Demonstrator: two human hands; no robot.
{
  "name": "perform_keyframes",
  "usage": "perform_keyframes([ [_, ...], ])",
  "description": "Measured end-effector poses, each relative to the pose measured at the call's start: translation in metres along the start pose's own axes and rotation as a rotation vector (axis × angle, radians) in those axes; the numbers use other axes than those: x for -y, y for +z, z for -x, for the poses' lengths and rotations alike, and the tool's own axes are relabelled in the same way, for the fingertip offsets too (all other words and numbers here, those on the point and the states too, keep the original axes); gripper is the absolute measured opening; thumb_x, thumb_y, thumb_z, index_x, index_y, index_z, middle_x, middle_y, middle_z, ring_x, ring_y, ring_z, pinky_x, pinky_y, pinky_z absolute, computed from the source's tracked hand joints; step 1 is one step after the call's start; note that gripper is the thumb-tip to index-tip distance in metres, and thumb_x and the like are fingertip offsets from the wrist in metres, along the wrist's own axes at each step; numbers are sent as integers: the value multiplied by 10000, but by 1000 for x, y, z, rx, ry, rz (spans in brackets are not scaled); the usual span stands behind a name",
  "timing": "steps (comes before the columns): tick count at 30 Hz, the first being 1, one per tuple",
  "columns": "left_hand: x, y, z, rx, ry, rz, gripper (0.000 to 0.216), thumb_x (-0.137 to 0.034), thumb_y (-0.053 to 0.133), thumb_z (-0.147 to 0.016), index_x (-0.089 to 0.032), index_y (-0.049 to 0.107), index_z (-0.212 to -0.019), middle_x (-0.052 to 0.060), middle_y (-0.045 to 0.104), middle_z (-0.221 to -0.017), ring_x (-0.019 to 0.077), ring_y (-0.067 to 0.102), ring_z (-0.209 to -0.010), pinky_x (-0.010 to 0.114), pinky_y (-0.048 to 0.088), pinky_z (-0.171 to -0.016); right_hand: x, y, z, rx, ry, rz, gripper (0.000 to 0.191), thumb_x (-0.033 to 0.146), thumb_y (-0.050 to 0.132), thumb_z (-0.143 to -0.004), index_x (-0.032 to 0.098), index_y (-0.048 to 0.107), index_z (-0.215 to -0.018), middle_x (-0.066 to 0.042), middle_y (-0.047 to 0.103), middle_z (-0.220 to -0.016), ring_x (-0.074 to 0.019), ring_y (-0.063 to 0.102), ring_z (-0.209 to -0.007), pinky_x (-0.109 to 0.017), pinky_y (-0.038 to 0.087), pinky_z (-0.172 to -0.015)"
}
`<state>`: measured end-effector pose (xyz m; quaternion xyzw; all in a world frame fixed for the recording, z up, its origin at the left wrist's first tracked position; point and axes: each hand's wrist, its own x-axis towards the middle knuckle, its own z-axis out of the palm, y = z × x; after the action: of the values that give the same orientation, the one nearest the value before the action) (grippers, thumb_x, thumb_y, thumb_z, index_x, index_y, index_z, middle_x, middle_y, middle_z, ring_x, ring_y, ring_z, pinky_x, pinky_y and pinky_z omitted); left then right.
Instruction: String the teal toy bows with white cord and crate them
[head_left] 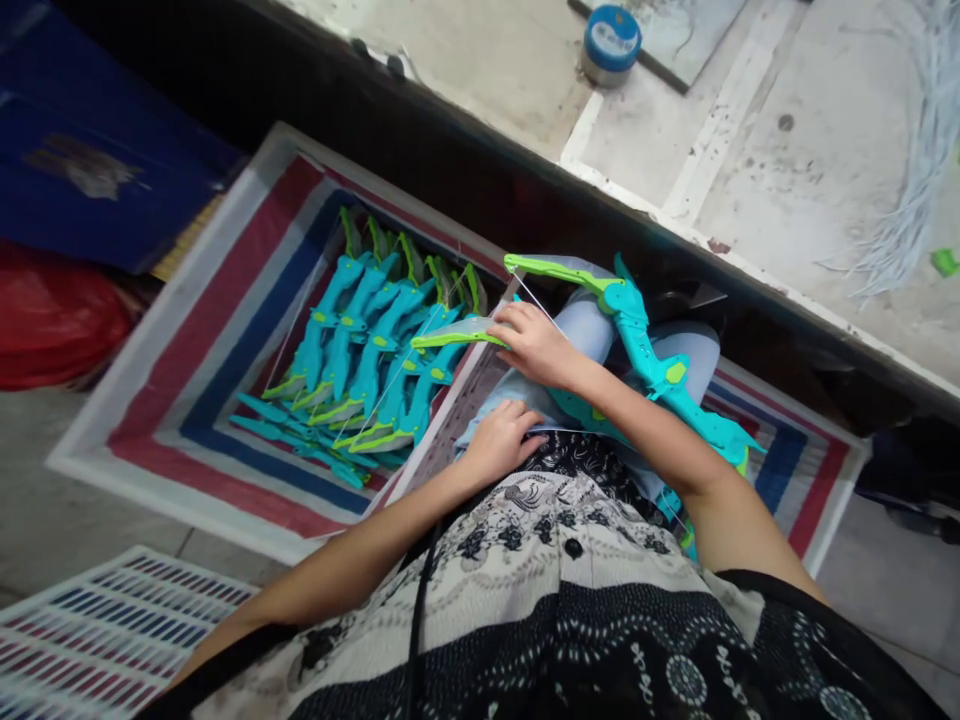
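Observation:
My right hand [534,343] reaches across my lap with its fingers closed round the green tip of a teal toy bow [457,334] held over the striped bag. My left hand [500,440] rests on my thigh, fingers curled down on the cloth, holding nothing that I can see. A second teal and green toy bow [645,355] lies across my knees, its thin white string running toward my right hand.
A striped woven bag [217,330] stands open on the left with several teal toy bows [367,350] stacked inside. Another striped bag [817,470] is at the right. A worn bench [750,170] carries a blue-lidded tin [611,42] and white strings [911,210].

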<state>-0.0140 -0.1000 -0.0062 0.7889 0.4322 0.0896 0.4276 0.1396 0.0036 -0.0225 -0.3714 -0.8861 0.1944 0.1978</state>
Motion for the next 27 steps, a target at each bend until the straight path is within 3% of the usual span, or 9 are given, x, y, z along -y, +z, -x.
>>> perform_keyframes([
  [3,-3,10,-4,102,13,-63,141,-207,573,-866,-161,672,-776,80,580,-764,238,529,-779,354,418,-722,-2,7,-6,84,42,42,336,216,642,-866,133,576,-1184,-142,558,-1190,-263,473,-1148,-504,359,-1067],
  [8,-4,4,-11,181,20,-38,199,-114,549,-821,-178,562,-633,38,478,-663,185,450,-660,323,369,-658,11,6,-11,193,173,192,513,246,690,-843,107,501,-1299,-158,550,-1212,-279,493,-1163,-555,246,-1141],
  [13,-9,12,-17,205,-40,130,276,-29,570,-712,-199,454,-527,-1,401,-583,157,412,-566,332,382,-657,21,11,-19,265,237,301,401,143,443,-945,79,484,-1339,-154,596,-1127,-260,558,-1080,-588,164,-1174],
  [17,-8,1,-17,128,-67,198,193,-146,566,-771,-193,541,-586,29,515,-622,179,496,-612,355,421,-703,22,10,-18,233,247,285,426,90,337,-947,91,501,-1339,-139,617,-1100,-238,584,-1037,-590,149,-1185],
  [19,-11,-15,-15,105,-115,474,165,-234,564,-787,-181,591,-632,58,626,-738,173,542,-662,346,448,-729,21,9,-16,225,234,260,426,94,348,-941,93,507,-1336,-134,627,-1085,-229,595,-1012,-585,146,-1189],
  [22,-27,-37,-11,123,-169,1202,272,-324,615,-756,-170,527,-550,68,695,-825,180,615,-761,348,489,-802,19,10,-13,239,216,194,421,104,396,-925,95,516,-1328,-127,635,-1068,-217,603,-995,-567,147,-1195],
  [24,-44,-44,-9,193,-123,1585,421,-372,678,-737,-177,413,-474,31,632,-626,182,634,-706,365,510,-815,15,11,-11,251,218,115,427,122,444,-908,90,518,-1328,-128,635,-1083,-220,602,-1026,-555,161,-1194],
  [27,-67,-41,-8,378,-75,1853,560,-519,693,-760,-175,380,-449,-29,446,-447,136,547,-482,363,537,-683,10,13,-9,223,239,-66,474,145,517,-875,105,512,-1347,-121,638,-1147,-217,594,-1093,-539,181,-1196],
])
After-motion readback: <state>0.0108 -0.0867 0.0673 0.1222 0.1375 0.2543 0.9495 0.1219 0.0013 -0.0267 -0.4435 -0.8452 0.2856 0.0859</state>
